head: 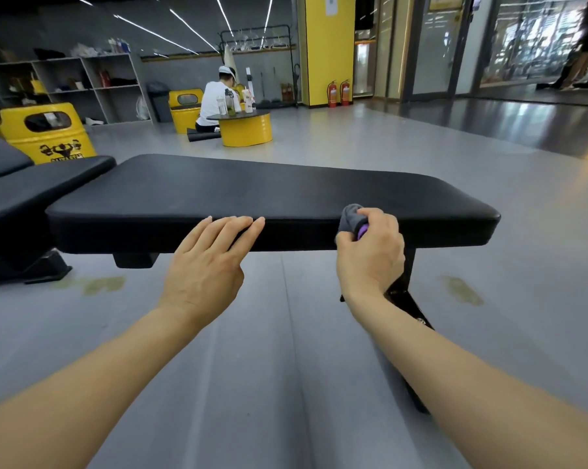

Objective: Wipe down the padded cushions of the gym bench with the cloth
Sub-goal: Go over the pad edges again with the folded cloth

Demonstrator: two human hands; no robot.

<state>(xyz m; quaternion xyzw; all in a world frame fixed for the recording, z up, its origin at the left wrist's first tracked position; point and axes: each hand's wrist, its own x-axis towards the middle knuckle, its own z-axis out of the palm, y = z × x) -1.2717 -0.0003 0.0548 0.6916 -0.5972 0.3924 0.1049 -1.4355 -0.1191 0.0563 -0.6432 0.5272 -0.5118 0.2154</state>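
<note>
A long black padded cushion (pixel 252 191) of the gym bench lies across the middle of the head view. A second black cushion (pixel 32 191) adjoins it at the left. My right hand (pixel 374 255) is shut on a bunched grey and purple cloth (pixel 352 220), pressing it against the near upper edge of the long cushion, toward its right end. My left hand (pixel 208 262) rests flat against the cushion's near side, fingers together and touching the top edge, holding nothing.
The bench's black steel leg (pixel 407 299) stands under my right wrist and a foot (pixel 48 269) at the left. Yellow drum bins (pixel 45 133), a yellow round table (pixel 247 128) with bottles, a seated person (pixel 214 99) and grey shelves (pixel 65 86) lie beyond on the grey floor.
</note>
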